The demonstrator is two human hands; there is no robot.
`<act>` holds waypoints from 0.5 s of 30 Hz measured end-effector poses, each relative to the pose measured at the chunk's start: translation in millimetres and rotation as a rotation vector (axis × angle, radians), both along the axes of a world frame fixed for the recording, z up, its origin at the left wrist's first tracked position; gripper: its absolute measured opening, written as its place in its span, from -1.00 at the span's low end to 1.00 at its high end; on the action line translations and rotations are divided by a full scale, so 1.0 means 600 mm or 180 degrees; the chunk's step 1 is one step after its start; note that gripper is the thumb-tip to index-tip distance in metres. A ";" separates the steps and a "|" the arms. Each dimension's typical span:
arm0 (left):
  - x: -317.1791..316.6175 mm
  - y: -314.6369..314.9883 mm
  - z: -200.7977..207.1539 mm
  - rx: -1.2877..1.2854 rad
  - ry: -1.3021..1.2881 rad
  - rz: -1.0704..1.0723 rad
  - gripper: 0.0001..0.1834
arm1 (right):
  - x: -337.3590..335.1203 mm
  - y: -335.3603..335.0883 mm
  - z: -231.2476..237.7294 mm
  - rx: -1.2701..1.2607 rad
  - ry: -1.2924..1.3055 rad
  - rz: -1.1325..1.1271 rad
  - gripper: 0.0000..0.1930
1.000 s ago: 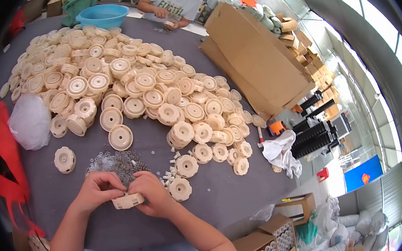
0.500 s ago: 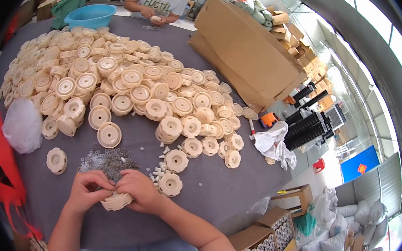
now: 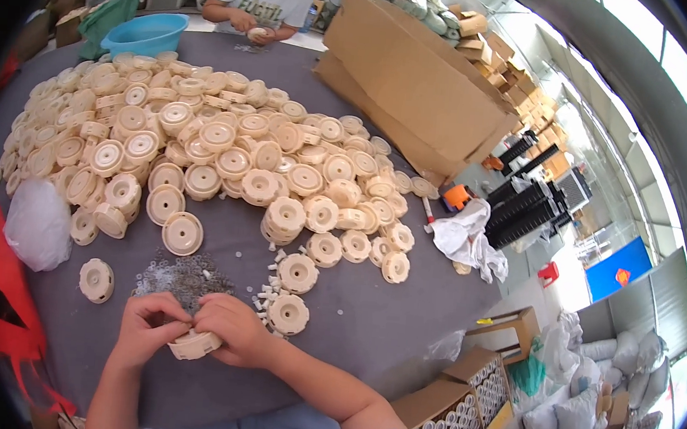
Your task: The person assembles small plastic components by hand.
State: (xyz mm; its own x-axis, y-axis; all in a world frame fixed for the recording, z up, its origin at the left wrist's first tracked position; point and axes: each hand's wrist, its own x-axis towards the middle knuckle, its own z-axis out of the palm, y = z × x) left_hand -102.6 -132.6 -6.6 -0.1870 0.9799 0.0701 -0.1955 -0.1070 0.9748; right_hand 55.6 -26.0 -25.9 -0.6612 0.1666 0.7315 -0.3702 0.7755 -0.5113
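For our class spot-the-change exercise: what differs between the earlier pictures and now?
The view shifted, so most things sit further left. Between left hand and right hand, the held cream part seems slightly turned; neither visibly let go. The cream pile and grey heap stayed put.

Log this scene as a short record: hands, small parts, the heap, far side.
Left hand: at the upper left of a cream wheel; its grip is unclear
Right hand: holding that wheel's right side
Just ahead: pile of small grey rings
Right of rings: white pegs beside two cream wheels
Beyond: large heap of cream wheels
Far side: co-worker, blue basin
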 end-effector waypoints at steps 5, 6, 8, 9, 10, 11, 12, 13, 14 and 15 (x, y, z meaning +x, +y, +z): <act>0.002 0.003 -0.003 -0.0027 -0.0040 -0.0019 -0.87 | 0.006 -0.005 0.004 0.0032 0.0037 -0.0046 -0.63; -0.001 0.002 -0.002 -0.0006 -0.0006 -0.0062 -0.87 | 0.003 -0.006 0.004 0.0070 0.0037 -0.0051 -0.62; -0.002 -0.001 0.002 0.0003 0.0017 -0.0092 -0.86 | 0.002 -0.008 0.004 0.0097 0.0025 -0.0043 -0.61; -0.001 -0.001 0.004 -0.0006 0.0038 -0.0120 -0.86 | 0.003 -0.007 0.004 0.0092 0.0010 -0.0057 -0.61; -0.003 0.000 0.007 -0.0004 0.0063 -0.0157 -0.85 | 0.003 -0.006 0.005 0.0096 0.0000 -0.0081 -0.61; -0.005 0.001 0.007 -0.0002 0.0064 -0.0162 -0.85 | 0.002 -0.006 0.006 0.0099 0.0001 -0.0085 -0.61; -0.007 0.001 0.008 0.0029 0.0195 -0.0193 -0.85 | 0.002 -0.006 0.008 0.0124 0.0008 -0.0121 -0.61; -0.009 0.003 0.008 0.0065 0.0323 -0.0236 -0.84 | 0.005 -0.005 0.009 0.0152 0.0011 -0.0170 -0.61; -0.010 0.004 0.008 0.0075 0.0318 -0.0270 -0.84 | 0.006 -0.004 0.009 0.0160 0.0005 -0.0205 -0.61; -0.012 0.003 0.008 0.0096 0.0429 -0.0218 -0.84 | 0.004 -0.004 0.006 0.0110 0.0020 -0.0147 -0.61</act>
